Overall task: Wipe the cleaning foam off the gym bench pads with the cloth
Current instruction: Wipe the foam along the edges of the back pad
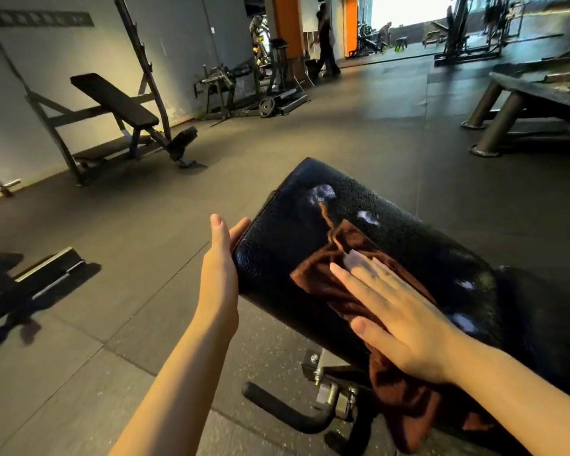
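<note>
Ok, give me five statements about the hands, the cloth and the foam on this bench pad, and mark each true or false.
1. The right hand presses flat on the brown cloth. True.
2. The left hand holds a spray bottle. False: it holds no bottle and rests against the side edge of the black bench pad.
3. White foam patches remain on the pad beyond the cloth. True.
4. The cloth lies wholly on top of the pad. False: part of it hangs down over the near edge.
5. The cloth is white. False: it is brown.
</note>
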A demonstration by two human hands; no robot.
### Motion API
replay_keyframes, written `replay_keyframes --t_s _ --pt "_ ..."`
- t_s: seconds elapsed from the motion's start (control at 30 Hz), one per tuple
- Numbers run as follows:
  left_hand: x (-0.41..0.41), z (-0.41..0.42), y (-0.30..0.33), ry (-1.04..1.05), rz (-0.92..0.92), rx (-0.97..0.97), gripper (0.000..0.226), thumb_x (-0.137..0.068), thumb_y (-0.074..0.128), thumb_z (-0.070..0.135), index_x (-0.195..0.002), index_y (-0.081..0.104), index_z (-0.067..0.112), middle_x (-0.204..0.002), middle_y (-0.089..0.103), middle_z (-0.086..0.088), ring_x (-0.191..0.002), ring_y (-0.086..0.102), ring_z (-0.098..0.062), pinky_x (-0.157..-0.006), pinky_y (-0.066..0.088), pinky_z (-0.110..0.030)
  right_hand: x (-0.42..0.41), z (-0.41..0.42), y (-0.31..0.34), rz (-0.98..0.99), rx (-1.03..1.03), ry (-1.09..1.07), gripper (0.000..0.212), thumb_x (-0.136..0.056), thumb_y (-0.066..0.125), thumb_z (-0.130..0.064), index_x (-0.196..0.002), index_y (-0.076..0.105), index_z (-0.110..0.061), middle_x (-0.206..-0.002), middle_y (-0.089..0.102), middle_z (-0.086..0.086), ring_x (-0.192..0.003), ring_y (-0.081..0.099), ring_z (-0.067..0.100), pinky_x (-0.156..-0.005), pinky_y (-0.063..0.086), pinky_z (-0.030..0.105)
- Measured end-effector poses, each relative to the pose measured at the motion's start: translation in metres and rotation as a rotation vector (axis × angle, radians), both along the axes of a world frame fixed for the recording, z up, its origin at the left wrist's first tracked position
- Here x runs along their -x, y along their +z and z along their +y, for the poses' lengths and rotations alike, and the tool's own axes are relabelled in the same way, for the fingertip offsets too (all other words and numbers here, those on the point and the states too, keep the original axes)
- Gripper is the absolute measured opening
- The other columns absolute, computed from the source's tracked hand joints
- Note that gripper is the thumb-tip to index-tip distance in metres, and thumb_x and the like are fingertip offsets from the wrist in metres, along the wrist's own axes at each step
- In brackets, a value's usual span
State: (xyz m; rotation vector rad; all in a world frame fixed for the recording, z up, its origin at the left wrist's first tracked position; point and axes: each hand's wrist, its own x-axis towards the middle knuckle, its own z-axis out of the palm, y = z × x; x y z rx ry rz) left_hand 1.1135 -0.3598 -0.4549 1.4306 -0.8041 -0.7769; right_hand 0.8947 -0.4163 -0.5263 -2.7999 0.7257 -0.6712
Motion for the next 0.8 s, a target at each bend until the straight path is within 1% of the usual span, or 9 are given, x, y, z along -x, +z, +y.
replay_keyframes --t_s 0.13,0.23,0.33,0.43,0.47,0.57,0.63,0.7,0.8 --pt "0.005 -0.009 -0.009 0.104 -0.029 0.137 0.06 -0.089 0.022 0.073 -0.099 0.068 0.037 -0.117 0.068 0.005 -0.112 0.062 -0.014 -0.11 0.039 -0.042 -0.004 -0.007 0.0 -0.01 0.011 -0.004 0.058 -0.098 0.015 -0.059 -0.151 -0.003 -0.042 -0.159 -0.006 -0.015 -0.147 -0.007 0.007 -0.117 -0.007 0.025" --pt "0.002 -0.024 -0.014 0.143 -0.016 0.199 0.064 -0.073 0.026 0.084 -0.091 0.072 0.044 -0.117 0.069 0.006 -0.112 0.063 -0.016 -0.108 0.04 -0.045 -0.041 -0.023 0.025 -0.049 -0.003 0.037 0.059 -0.096 0.009 -0.061 -0.15 0.002 -0.038 -0.16 -0.001 -0.01 -0.146 -0.009 0.006 -0.119 -0.006 0.028" --pt "0.003 -0.032 -0.017 0.168 -0.013 0.286 0.064 -0.073 0.027 0.083 -0.094 0.073 0.043 -0.11 0.072 0.005 -0.109 0.064 -0.014 -0.109 0.039 -0.045 -0.091 -0.04 0.061 -0.088 0.006 0.118 0.057 -0.098 0.018 -0.052 -0.151 0.018 -0.031 -0.16 0.011 -0.006 -0.147 -0.002 0.008 -0.118 -0.007 0.027" --pt "0.005 -0.035 -0.019 0.221 -0.1 0.31 0.106 -0.061 0.023 0.097 -0.119 0.068 0.022 -0.123 0.065 -0.009 -0.117 0.057 -0.025 -0.108 0.033 -0.031 -0.133 -0.055 0.092 -0.059 -0.003 0.167 0.056 -0.096 0.017 -0.044 -0.146 0.035 -0.028 -0.154 0.033 -0.006 -0.145 0.014 0.009 -0.117 -0.003 0.029" --pt "0.005 -0.036 -0.019 0.239 -0.1 0.317 0.104 -0.063 0.023 0.096 -0.119 0.067 0.02 -0.121 0.066 -0.009 -0.116 0.057 -0.026 -0.106 0.035 -0.031 -0.138 -0.06 0.095 -0.051 0.008 0.169 0.057 -0.096 0.016 -0.044 -0.146 0.036 -0.028 -0.152 0.036 -0.006 -0.144 0.017 0.009 -0.118 -0.002 0.03" --pt "0.004 -0.032 -0.019 0.203 0.024 0.371 0.056 -0.085 0.033 0.063 -0.103 0.069 0.025 -0.108 0.071 0.0 -0.106 0.064 -0.015 -0.104 0.044 -0.042 -0.128 -0.065 0.085 -0.063 0.048 0.183 0.054 -0.097 0.023 -0.045 -0.149 0.029 -0.029 -0.156 0.027 -0.002 -0.146 0.013 0.011 -0.116 -0.004 0.028" --pt "0.004 -0.03 -0.018 0.2 0.022 0.371 0.057 -0.085 0.031 0.06 -0.117 0.06 0.022 -0.122 0.065 -0.005 -0.115 0.06 -0.016 -0.106 0.042 -0.04 -0.109 -0.064 0.071 -0.063 0.054 0.164 0.057 -0.097 0.026 -0.048 -0.151 0.017 -0.032 -0.16 0.012 0.001 -0.147 0.003 0.012 -0.116 -0.007 0.025" --pt "0.004 -0.029 -0.02 0.231 0.044 0.378 0.062 -0.083 0.029 0.065 -0.129 0.05 0.03 -0.133 0.056 -0.007 -0.126 0.052 -0.019 -0.112 0.036 -0.044 -0.084 -0.066 0.055 -0.049 0.063 0.138 0.059 -0.097 0.022 -0.054 -0.15 0.006 -0.035 -0.161 0.002 0.0 -0.147 -0.004 0.011 -0.117 -0.009 0.023" --pt "0.005 -0.03 -0.022 0.287 0.049 0.44 0.068 -0.076 0.032 0.073 -0.131 0.05 0.037 -0.125 0.061 -0.004 -0.127 0.05 -0.024 -0.112 0.033 -0.051 -0.034 -0.063 0.024 -0.002 0.075 0.133 0.059 -0.097 0.015 -0.06 -0.151 0.005 -0.037 -0.161 -0.001 -0.005 -0.148 -0.004 0.011 -0.119 -0.003 0.03"
